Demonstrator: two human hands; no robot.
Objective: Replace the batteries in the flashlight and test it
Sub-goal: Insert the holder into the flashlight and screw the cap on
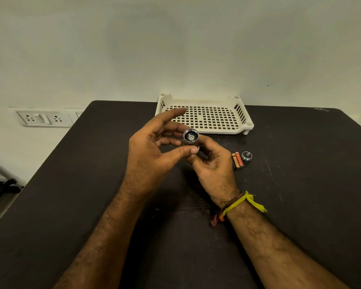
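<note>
The flashlight sits above the middle of the scene, held over a dark table, its open end turned toward the camera so that a metal contact shows inside the barrel.

Going by size, the table comes first: a broad, dark surface that fills the lower half of the view and runs back to a pale wall. On the wall to the left is a white switch and socket plate.

At the far edge of the table lies a cream plastic tray with a perforated floor and slotted sides.

The left hand is raised just beside the flashlight with its fingers loosely spread; the forefinger points up over the tray, and the thumb reaches across toward the lower part of the barrel, where it appears to touch it. The right hand is closed around the lower part of the flashlight, gripping it from below with curled fingers. Yellow and red threads are tied at the right wrist.

To the right of the hands, on the table, lie small batteries with orange and dark casings, bunched side by side. Just beside them, further right, rests the flashlight's end cap, a small silver ring lying apart from the barrel.
</note>
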